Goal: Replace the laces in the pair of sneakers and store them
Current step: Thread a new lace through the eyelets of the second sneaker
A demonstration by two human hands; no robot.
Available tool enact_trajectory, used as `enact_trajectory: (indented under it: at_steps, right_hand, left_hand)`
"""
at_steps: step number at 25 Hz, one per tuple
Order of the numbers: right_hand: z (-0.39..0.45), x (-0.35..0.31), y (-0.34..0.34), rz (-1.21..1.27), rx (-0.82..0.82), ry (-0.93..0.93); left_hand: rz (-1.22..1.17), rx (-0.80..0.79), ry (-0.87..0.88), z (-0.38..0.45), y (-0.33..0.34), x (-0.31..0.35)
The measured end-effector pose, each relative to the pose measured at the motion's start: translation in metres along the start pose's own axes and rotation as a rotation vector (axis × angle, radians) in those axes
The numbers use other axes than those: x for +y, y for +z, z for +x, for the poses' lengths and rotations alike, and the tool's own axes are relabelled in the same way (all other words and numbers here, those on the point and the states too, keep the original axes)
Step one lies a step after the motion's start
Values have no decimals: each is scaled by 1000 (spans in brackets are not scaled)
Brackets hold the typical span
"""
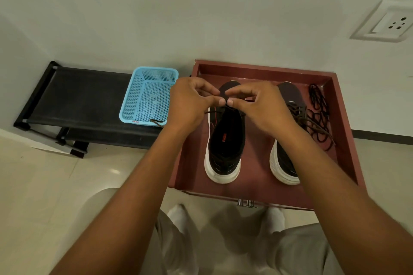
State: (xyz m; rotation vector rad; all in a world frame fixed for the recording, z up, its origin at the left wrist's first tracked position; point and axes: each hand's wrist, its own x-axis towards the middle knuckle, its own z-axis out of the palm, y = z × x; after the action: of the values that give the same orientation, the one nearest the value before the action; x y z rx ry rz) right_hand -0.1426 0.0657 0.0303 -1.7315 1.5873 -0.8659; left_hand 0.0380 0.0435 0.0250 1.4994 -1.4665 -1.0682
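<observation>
Both sneakers stand side by side, toes toward the top of the frame, inside a shallow reddish-brown tray [344,105] right of centre, probably so that shoes and loose laces stay gathered in one spot within easy reach of the person standing over them. The left sneaker [224,145] sits in the middle of the frame with its tongue area open and a lace [215,112] crossing only its front eyelets, which suggests the threading has just begun there. The left hand [190,102] and the right hand [259,105] meet directly above that shoe's forefoot, fingertips almost touching; each has its thumb and forefinger curled into a pinch, apparently on the lace ends, though the exact contact is hidden by the fingers themselves. Held that close together, they seem placed to feed the ends through the next eyelets. The right sneaker [288,140] stands just beside the right wrist, partly covered by it, and carries a loosely threaded brown lace. A tangle of dark spare laces [317,114] lies at the tray's right side, near that shoe. To the left of the tray, a blue mesh basket [147,96] rests on a low black shoe rack [76,100], with a short lace end showing at its near rim, perhaps where removed laces go. A wall socket [388,22] is at upper right.
</observation>
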Motion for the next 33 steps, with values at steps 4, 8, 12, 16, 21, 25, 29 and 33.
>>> enact_trajectory:
  at_steps: [4, 8, 12, 16, 21, 25, 29, 33]
  right_hand:
    - [0, 8, 3, -3, -2, 15]
    - [0, 16, 1, -28, 28, 86]
    - [0, 25, 1, 21, 41, 192]
    - [2, 33, 8, 84, 84, 256]
    - [-5, 39, 22, 145, 106, 272]
    - [-10, 37, 34, 3, 111, 180]
    - [-15, 39, 43, -58, 146, 103]
    - [-21, 44, 57, -28, 191, 74]
  left_hand:
    - [-74, -28, -17, 0, 3, -2]
    - [87, -48, -20, 0, 2, -15]
    - [314, -93, -99, -15, 11, -28]
    - [337, -102, -152, -24, 19, -30]
    - [272, -84, -140, -26, 22, -36]
    - [199, -85, -221, -23, 25, -48]
    - [12, -95, -422, -17, 28, -53]
    - [-134, -120, -503, -15, 27, -53]
